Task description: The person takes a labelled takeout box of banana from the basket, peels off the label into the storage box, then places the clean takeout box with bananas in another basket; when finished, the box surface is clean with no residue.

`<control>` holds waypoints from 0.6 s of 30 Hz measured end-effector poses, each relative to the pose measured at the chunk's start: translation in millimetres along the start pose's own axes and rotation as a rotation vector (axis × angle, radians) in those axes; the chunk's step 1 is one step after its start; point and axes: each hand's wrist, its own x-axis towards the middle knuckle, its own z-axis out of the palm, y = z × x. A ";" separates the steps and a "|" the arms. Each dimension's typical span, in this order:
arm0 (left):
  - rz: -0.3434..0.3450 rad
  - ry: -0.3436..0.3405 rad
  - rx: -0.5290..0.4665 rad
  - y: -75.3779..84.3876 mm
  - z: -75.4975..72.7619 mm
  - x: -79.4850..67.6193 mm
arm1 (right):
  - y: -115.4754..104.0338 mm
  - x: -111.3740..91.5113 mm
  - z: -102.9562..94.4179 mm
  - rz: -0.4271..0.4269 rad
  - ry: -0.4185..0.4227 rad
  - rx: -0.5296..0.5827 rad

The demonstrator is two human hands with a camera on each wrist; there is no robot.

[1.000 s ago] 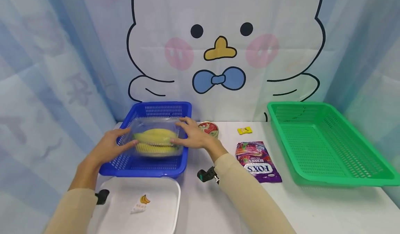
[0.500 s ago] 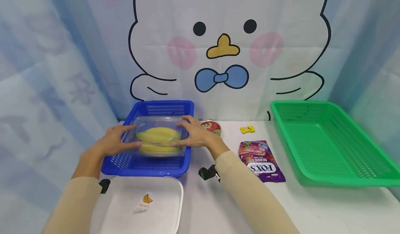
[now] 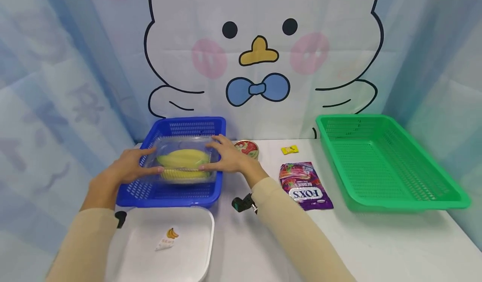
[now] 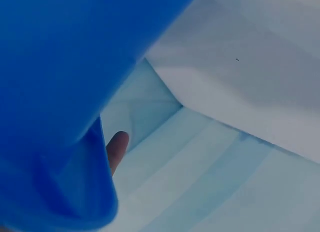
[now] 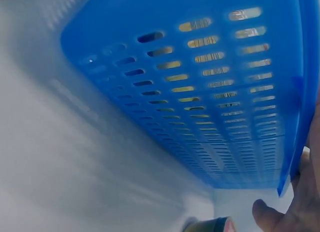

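Note:
A clear plastic lidded box sits in the blue basket, with elongated yellow-green fruit inside that looks like bananas. My left hand grips the box's left side, thumb along the front and fingers further back. From the right, my right hand holds the other side the same way. In the left wrist view only one fingertip shows past the basket's blue wall. The right wrist view has part of my right hand beside the basket's rim, with yellow glimpsed through the slots.
In front of the basket lies a white tray with a banana sticker. Right of the basket are a round tin, a small yellow packet and a purple Fox's Berries candy bag. A green basket stands far right.
The head view has shifted slightly. Both hands stay on the plastic box, which keeps nearly the same place in the blue basket.

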 end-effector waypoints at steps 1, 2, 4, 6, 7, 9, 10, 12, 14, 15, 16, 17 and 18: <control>0.001 -0.003 0.007 -0.1 -0.6 0.4 | -0.5 1.3 -0.1 0.000 -0.005 -0.012; 0.001 -0.006 0.014 -0.5 -1.1 0.6 | -1.1 2.2 0.1 0.001 -0.013 -0.024; 0.005 -0.014 0.021 -1.8 -1.8 1.0 | -3.7 2.4 -0.2 0.004 -0.027 -0.052; 0.009 -0.023 0.006 -3.2 -3.3 0.8 | -7.3 1.0 -1.6 0.007 -0.041 -0.078; 0.017 -0.025 -0.008 -3.8 -3.9 0.3 | -9.3 -0.4 -2.5 0.006 -0.045 -0.089; 0.032 -0.027 -0.041 -5.9 -4.1 -1.2 | -12.9 -5.6 -5.8 -0.005 -0.057 -0.099; 0.042 -0.025 -0.058 -6.9 -3.7 -2.2 | -13.8 -9.1 -7.4 -0.012 -0.062 -0.098; 0.062 -0.012 -0.089 -9.5 -1.9 -4.2 | -14.2 -16.4 -11.2 -0.026 -0.071 -0.089; 0.083 0.010 -0.108 -11.9 -0.3 -5.7 | -12.1 -24.8 -15.8 -0.044 -0.073 -0.080; 0.097 0.026 -0.115 -12.5 0.5 -5.7 | -10.4 -29.3 -18.5 -0.053 -0.068 -0.078; 0.119 0.045 -0.118 -12.3 0.8 -5.5 | -8.4 -34.0 -21.2 -0.059 -0.060 -0.080; 0.140 0.063 -0.120 -11.4 1.1 -5.1 | -6.0 -38.9 -24.0 -0.065 -0.050 -0.083; 0.160 0.075 -0.116 -9.8 0.7 -4.6 | -3.6 -44.3 -26.7 -0.068 -0.039 -0.087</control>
